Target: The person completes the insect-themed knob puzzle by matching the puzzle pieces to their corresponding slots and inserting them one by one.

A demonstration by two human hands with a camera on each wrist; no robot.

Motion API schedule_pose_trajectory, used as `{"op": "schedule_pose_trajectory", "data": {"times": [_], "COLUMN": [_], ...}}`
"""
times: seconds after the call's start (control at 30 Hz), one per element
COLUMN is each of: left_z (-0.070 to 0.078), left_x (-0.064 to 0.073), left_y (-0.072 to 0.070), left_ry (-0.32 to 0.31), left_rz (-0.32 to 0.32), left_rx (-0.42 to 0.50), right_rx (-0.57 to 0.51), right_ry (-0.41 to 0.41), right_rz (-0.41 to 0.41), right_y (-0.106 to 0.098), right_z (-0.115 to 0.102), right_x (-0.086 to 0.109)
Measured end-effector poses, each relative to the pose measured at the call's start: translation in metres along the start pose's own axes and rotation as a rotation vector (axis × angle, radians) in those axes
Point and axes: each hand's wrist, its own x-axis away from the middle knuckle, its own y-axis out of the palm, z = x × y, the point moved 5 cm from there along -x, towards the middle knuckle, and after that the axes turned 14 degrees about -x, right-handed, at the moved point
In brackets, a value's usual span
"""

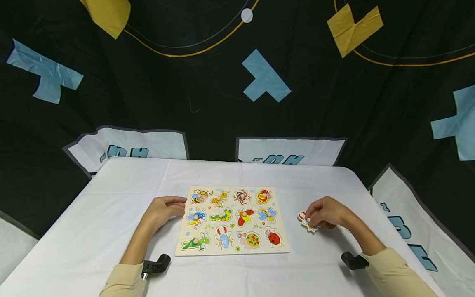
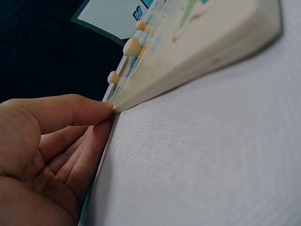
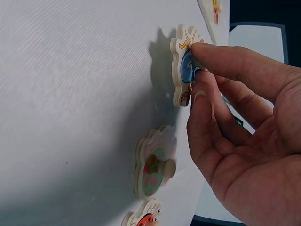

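A wooden peg puzzle board (image 1: 231, 226) with bright insect pictures lies flat on the white table. My left hand (image 1: 163, 212) is at its left edge, and the thumb and finger tips touch that edge in the left wrist view. Right of the board, my right hand (image 1: 328, 212) pinches a beetle puzzle piece (image 3: 186, 66) with a blue body between thumb and fingers. Its knob is hidden by the fingers. Close under this hand lie a snail-like piece (image 3: 153, 172) with a round knob and a red ladybug piece (image 3: 146, 217), cut off by the frame.
Wooden knobs (image 2: 133, 47) stand up from pieces set in the board. The white tablecloth (image 1: 122, 198) covers the table up to a black backdrop (image 1: 211, 103) with blue and yellow shapes. Black wrist cameras (image 1: 157, 265) are strapped to both forearms.
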Motion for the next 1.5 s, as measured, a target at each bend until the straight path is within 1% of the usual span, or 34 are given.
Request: {"op": "schedule_pose_trajectory", "data": {"times": [0.2,0.33,0.37,0.73,0.97,1.13,1.5], "left_z": [0.0,0.0,-0.001,-0.001,-0.001,-0.001,0.001], "left_x": [0.0,0.0,0.0,-0.001,0.0,0.001,0.002], "left_y": [0.0,0.0,0.0,0.0,0.0,0.0,0.0], "left_ry": [0.006,-0.002,0.007,0.001,-0.003,-0.003,0.003], "left_rz": [-0.015,-0.013,-0.014,-0.006,-0.001,0.003,0.002], "left_rx": [0.015,0.015,0.008,0.008,0.007,0.004,0.004], "right_rx": [0.08,0.103,0.102,0.054,0.026,0.027,0.016], "right_ry": [-0.067,-0.073,-0.077,-0.07,-0.084,-0.107,-0.131], "right_rz": [0.007,0.013,0.01,-0.006,-0.014,-0.038,-0.088], "right_y": [0.004,0.008,0.009,0.025,0.033,0.041,0.062], "right_z": [-0.009,-0.013,-0.015,-0.029,-0.036,-0.04,-0.057], "right_x": [-0.004,-0.007,-0.008,-0.017,-0.024,-0.029,-0.036]}}
